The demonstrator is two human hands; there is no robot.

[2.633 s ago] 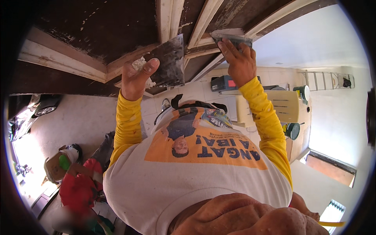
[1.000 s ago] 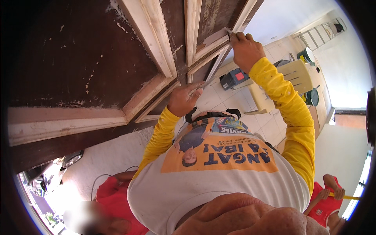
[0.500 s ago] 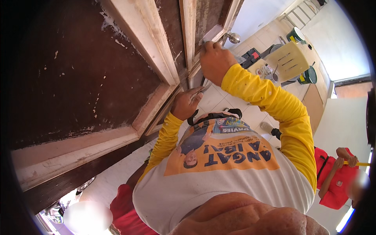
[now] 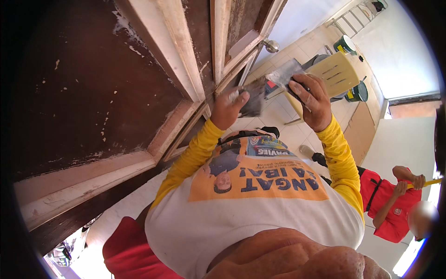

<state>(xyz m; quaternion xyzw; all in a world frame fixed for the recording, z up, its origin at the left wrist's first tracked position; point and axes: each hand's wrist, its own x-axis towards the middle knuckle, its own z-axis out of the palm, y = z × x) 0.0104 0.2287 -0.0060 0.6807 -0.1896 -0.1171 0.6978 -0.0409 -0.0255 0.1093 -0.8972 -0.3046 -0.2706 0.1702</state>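
My left hand (image 4: 227,110), in a yellow sleeve, is closed on a dark, wide-bladed putty knife (image 4: 254,98), which is blurred. My right hand (image 4: 315,101) grips a second putty knife (image 4: 287,74) by its dark handle; its pale blade carries whitish paste. The two blades are close together in front of my body, and I cannot tell whether they touch. Whitish smears mark the fingers of both hands. Left of them stands a dark brown panelled door (image 4: 93,93) with pale mouldings and scattered white spots. Its round metal knob (image 4: 272,46) lies beyond my hands.
A yellow plastic chair (image 4: 335,74) stands to the right, with dark paint pails (image 4: 357,91) beside it. Farther back leans a metal ladder (image 4: 355,18). A person in red (image 4: 390,202) holds a yellow pole at the right; red cloth (image 4: 125,249) shows at the lower left.
My right hand has come away from the door near the knob and moved right, its putty knife now by the left one. My left hand has shifted slightly up and right.
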